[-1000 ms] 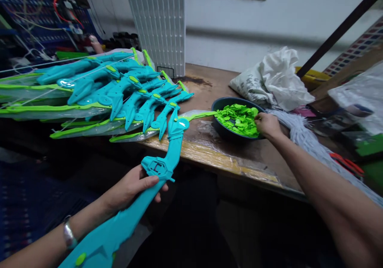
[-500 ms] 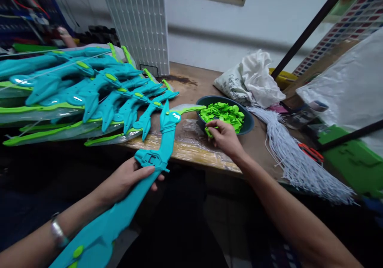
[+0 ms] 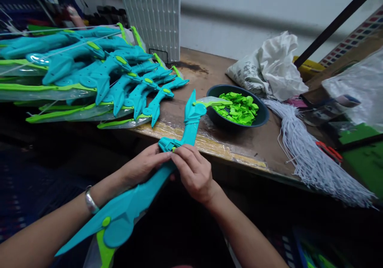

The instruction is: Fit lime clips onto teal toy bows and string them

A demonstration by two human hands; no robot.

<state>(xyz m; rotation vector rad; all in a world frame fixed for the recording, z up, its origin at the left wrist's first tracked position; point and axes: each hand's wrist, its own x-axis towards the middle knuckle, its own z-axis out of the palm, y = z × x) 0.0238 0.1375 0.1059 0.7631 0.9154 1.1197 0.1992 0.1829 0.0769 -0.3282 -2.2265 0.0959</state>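
Observation:
A long teal toy bow (image 3: 140,198) runs from my lap up to the table edge. My left hand (image 3: 143,166) is wrapped round its grip from the left. Against the grip's middle, my right hand (image 3: 193,172) is pinched closed, and a sliver of green shows at the fingertips; what the fingers hold is mostly hidden. A dark bowl (image 3: 263,114) full of small bright green plastic pieces (image 3: 237,108) stands on the wooden table (image 3: 245,144), just past the bow's upper tip.
A pile of finished teal and green bows (image 3: 95,72) covers the table's left part. A white plastic grid (image 3: 155,16) leans against the wall. A white sack (image 3: 269,70) lies behind the bowl, a bundle of white strings (image 3: 311,160) and red scissors (image 3: 329,150) to its right.
My right hand left the bowl of green pieces and came back to the bow's grip, where it now pinches beside my left hand. The bow tilted more upright.

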